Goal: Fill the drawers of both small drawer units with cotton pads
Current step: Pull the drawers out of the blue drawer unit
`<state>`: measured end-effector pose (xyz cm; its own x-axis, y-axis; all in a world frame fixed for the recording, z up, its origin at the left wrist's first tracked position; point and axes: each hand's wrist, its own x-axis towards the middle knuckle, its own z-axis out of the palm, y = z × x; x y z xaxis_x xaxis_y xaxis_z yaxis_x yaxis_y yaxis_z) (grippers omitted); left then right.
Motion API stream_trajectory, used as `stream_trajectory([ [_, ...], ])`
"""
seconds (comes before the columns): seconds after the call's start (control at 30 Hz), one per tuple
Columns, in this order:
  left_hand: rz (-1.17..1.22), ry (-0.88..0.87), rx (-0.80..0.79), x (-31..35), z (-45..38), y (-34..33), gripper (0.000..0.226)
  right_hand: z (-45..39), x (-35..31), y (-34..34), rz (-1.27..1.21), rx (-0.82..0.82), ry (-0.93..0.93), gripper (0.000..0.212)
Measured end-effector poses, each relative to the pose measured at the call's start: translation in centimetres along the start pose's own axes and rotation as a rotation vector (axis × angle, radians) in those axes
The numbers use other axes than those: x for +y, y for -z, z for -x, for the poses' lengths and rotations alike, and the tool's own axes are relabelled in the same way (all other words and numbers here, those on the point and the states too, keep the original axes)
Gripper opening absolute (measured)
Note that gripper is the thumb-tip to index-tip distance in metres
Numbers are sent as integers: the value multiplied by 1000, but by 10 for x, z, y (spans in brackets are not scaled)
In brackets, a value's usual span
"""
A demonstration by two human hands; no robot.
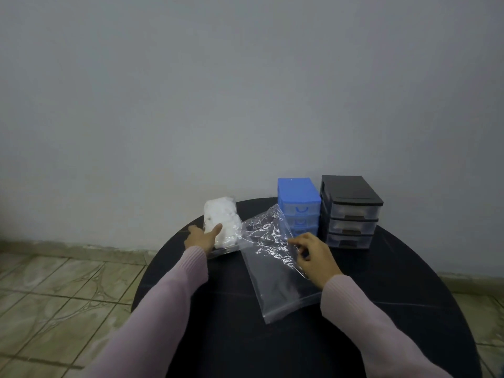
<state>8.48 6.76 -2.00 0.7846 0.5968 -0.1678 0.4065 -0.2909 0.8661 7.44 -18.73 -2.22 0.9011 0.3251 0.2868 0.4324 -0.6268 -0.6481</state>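
A clear bag packed with white cotton pads (222,219) lies at the table's far left edge. My left hand (201,238) grips its near left side, thumb on top. A second clear plastic bag (275,271), flat and crinkled, lies in the middle of the table; my right hand (313,255) pinches its raised right edge. Behind it stands a blue three-drawer unit (298,197), partly hidden by the lifted plastic. A black three-drawer unit (350,211) stands right beside it. All drawers look closed.
The round black table (395,309) sits against a grey wall. Tiled floor (54,296) shows to the left, and a strip of it to the right of the table.
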Motion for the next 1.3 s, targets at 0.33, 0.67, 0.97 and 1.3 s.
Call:
stream_trajectory([
  [0.33, 48, -79, 160, -4, -17, 16, 52, -20, -9, -22, 79, -92, -28, 37],
  [0.67, 230, -219, 415, 20, 1, 40, 49, -26, -53, -52, 474, -56, -33, 32],
  [0.97, 364, -249, 390, 30, 20, 26, 48, -40, -48, -75, 476, -384, -76, 49],
  [1.3, 419, -238, 285, 20, 22, 18, 48, -56, -47, -88, 342, -221, -21, 47],
])
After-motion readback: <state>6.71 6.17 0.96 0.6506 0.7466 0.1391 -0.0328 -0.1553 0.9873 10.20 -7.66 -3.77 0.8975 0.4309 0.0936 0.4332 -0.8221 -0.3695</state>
